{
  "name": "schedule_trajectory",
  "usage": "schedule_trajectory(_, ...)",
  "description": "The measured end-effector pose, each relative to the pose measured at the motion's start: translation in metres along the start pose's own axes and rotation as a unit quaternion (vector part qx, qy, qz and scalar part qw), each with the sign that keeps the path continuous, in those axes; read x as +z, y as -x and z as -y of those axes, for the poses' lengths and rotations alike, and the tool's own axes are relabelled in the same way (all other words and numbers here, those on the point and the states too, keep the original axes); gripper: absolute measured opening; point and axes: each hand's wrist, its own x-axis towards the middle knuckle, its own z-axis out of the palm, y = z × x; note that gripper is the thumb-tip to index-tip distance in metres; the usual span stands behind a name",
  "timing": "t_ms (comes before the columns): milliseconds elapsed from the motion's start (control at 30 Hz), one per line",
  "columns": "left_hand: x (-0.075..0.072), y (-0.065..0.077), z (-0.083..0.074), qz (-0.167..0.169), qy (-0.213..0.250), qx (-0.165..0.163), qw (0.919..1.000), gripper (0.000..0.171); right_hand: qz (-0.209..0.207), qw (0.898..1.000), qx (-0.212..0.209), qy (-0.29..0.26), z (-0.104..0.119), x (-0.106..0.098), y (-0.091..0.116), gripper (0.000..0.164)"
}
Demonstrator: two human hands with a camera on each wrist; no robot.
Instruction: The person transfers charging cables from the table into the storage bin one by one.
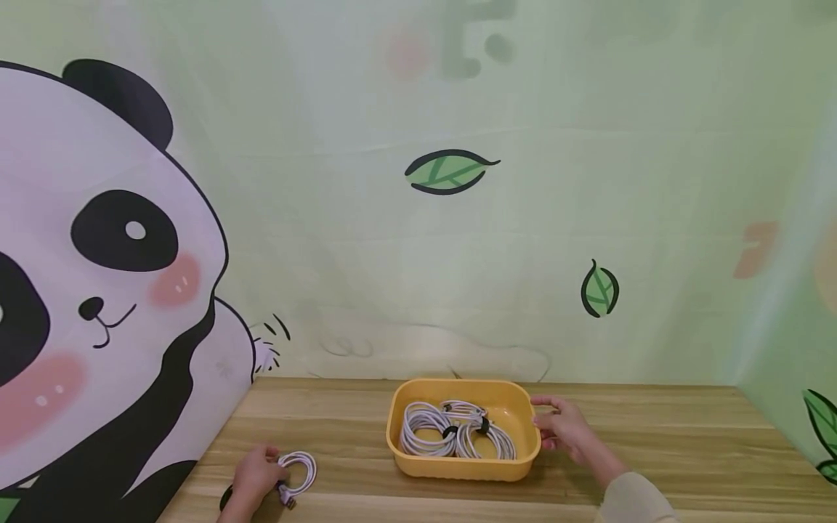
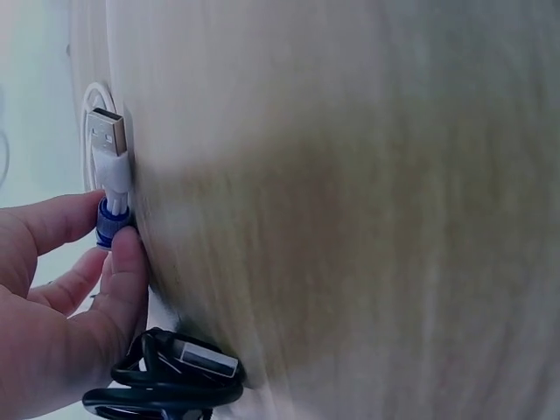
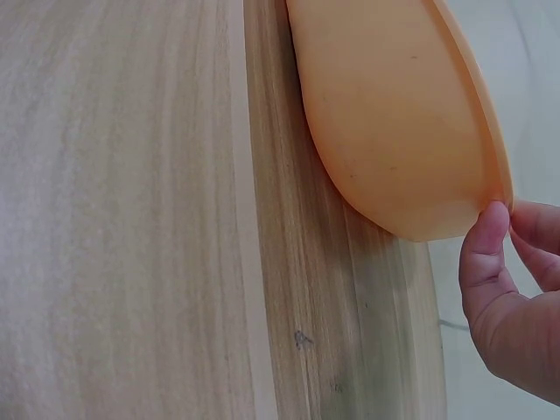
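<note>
My left hand point(image 1: 256, 476) pinches a coiled white USB cable point(image 1: 304, 472) low on the left of the table. In the left wrist view its fingers are on the dark blue tie point(image 2: 112, 223), just below the metal USB plug point(image 2: 108, 133). Beside that hand lies a coiled black cable point(image 2: 166, 376), mostly hidden in the head view. A yellow bin point(image 1: 463, 468) stands in the middle with several coiled white cables point(image 1: 428, 432) inside, some bound with black ties. At the bin's right end, my right hand point(image 1: 565, 428) grips the rim between thumb and fingers.
The wood-grain table point(image 1: 686, 443) runs up to a pale green backdrop point(image 1: 366, 254) printed with leaves. A large printed panda point(image 1: 118, 290) covers the left side. The bin stands close to the table's back edge.
</note>
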Motion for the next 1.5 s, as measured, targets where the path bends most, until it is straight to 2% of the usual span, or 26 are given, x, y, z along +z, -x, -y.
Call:
schedule_trajectory(133, -0.0009, 0.0012, -0.0015, -0.001, 0.0, 0.001, 1.0, 0.04, -0.001, 1.0, 0.001, -0.002, -0.0008, -0.0002, -0.001, 0.04)
schedule_trajectory(467, 0.0004, 0.002, -0.0002, -0.013, 0.034, 0.002, 0.9993, 0.029, 0.003, 1.0, -0.004, -0.005, -0.0013, -0.0007, -0.0002, 0.04)
schedule_trajectory(900, 0.0012, -0.0001, 0.0021, -0.033, 0.051, -0.004, 0.9981, 0.03, 0.0, 1.0, 0.005, -0.009, 0.0017, 0.0006, 0.0016, 0.039)
schedule_trajectory(1033, 0.0, 0.0009, 0.0005, -0.031, 0.059, -0.009, 0.9977, 0.031, 0.0, 1.0, 0.005, -0.002, 0.0014, 0.0004, 0.0011, 0.039)
schedule_trajectory(1267, -0.0005, 0.0006, -0.0013, -0.022, 0.1, -0.02, 0.9946, 0.033, 0.002, 1.0, 0.002, -0.002, 0.0003, 0.0, 0.0006, 0.04)
schedule_trajectory(1500, -0.0017, -0.0006, -0.0047, -0.011, 0.111, -0.032, 0.9933, 0.03, 0.001, 1.0, 0.0, -0.003, 0.0006, 0.0005, 0.0015, 0.04)
